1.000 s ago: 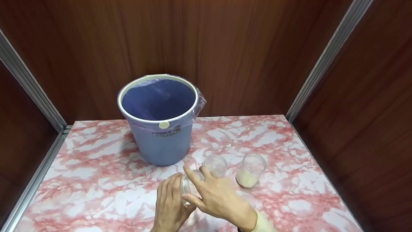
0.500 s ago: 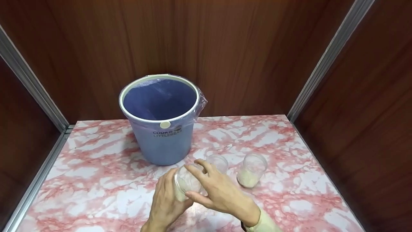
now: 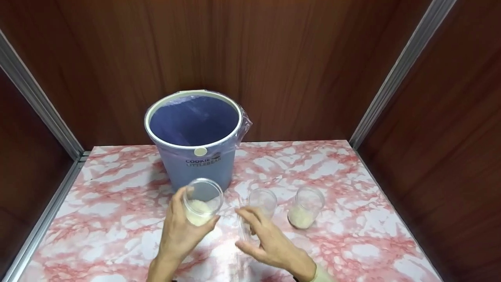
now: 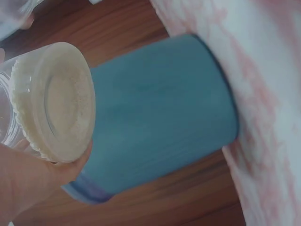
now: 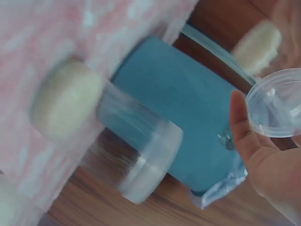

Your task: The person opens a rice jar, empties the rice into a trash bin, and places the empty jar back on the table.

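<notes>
My left hand (image 3: 174, 233) grips a clear plastic jar (image 3: 203, 197), its mouth uncovered and tilted toward the head camera. Pale grains, like rice, fill the lower part; the left wrist view shows them through the jar's base (image 4: 70, 106). To the right, my right hand (image 3: 274, 244) holds a clear round lid (image 5: 277, 106) between thumb and fingers, apart from the jar. Just beyond that hand stands a second clear jar (image 3: 263, 197), its lower part hidden behind the fingers. A third jar (image 3: 306, 207), with pale grains at its bottom, stands farther right.
A blue bin (image 3: 199, 172) with a pale rim and a plastic liner stands behind the left hand. Red-and-white marbled tabletop (image 3: 117, 219) runs under everything. Brown wood panels (image 3: 297, 70) enclose the back and sides.
Both hands were together on the jar. The lid has come off in my right hand, and my left hand has moved left and tilted the uncovered jar.
</notes>
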The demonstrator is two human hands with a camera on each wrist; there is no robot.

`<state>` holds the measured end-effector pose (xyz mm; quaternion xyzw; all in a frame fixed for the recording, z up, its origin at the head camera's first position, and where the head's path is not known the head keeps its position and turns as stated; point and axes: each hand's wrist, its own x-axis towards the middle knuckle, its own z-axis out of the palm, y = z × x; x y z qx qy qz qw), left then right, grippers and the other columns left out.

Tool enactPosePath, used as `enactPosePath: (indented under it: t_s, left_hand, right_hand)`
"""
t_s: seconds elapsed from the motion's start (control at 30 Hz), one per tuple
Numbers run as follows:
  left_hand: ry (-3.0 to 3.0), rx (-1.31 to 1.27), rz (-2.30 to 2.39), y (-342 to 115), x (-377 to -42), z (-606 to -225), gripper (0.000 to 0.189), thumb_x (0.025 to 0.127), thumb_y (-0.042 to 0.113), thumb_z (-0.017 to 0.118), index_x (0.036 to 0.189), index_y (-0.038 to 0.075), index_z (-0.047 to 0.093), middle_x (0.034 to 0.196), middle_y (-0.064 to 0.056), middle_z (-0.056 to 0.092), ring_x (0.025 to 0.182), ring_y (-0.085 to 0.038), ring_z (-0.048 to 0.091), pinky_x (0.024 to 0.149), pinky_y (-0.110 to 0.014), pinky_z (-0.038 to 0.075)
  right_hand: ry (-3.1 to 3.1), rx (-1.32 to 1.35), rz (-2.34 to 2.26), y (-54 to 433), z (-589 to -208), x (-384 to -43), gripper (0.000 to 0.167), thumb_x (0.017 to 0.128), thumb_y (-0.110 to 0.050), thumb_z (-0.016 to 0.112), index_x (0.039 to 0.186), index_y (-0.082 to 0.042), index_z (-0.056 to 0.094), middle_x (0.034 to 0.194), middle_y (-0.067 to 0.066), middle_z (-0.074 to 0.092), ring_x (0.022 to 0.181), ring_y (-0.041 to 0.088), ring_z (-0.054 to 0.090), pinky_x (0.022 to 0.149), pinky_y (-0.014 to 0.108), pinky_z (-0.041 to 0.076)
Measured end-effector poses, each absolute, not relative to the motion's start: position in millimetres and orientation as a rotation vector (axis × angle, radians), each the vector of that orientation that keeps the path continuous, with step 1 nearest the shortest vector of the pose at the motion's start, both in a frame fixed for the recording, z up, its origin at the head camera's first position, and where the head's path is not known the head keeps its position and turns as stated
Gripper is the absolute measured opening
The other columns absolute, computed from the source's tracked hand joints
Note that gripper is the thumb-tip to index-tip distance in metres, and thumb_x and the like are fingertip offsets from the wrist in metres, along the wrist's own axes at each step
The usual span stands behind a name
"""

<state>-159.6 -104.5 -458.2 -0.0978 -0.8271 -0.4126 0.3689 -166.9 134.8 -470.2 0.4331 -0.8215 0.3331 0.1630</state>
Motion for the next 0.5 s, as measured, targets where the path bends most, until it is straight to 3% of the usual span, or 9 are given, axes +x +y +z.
enactPosePath:
  t_s: [0.2,0.37,0.5]
  left_hand:
    - [-2.114,-0.273,-1.075,-114.1,-163.4,-430.7,0.100,0.053,0.026,0.096,0.134,-0.001,0.042,0.123,-0.018,0.061,0.111,-0.031,0.061,0.093,-0.036,0.046]
    - [-2.124,-0.312,-1.082,-122.0,-161.6,-406.4,0.103,0.054,0.029,0.096,0.136,0.001,0.042,0.122,-0.015,0.062,0.113,-0.028,0.061,0.095,-0.028,0.042]
    - [-2.131,-0.362,-1.044,-131.1,-163.4,-389.5,0.103,0.055,0.033,0.095,0.137,0.001,0.043,0.122,-0.013,0.061,0.112,-0.027,0.060,0.095,-0.029,0.043]
  right_hand:
    - [-2.396,1.290,0.686,135.1,-500.7,-159.7,0.070,0.092,-0.049,0.061,0.149,-0.016,0.037,0.136,0.007,0.048,0.114,0.016,0.057,0.091,0.035,0.054]
    - [-2.526,1.376,0.525,136.3,-525.3,-154.4,0.068,0.091,-0.057,0.058,0.148,-0.026,0.039,0.133,0.008,0.048,0.110,0.015,0.054,0.084,0.032,0.055]
    - [-2.540,1.453,0.364,136.2,-539.4,-153.3,0.067,0.091,-0.057,0.058,0.146,-0.022,0.043,0.130,0.012,0.051,0.101,0.017,0.054,0.077,0.029,0.053]
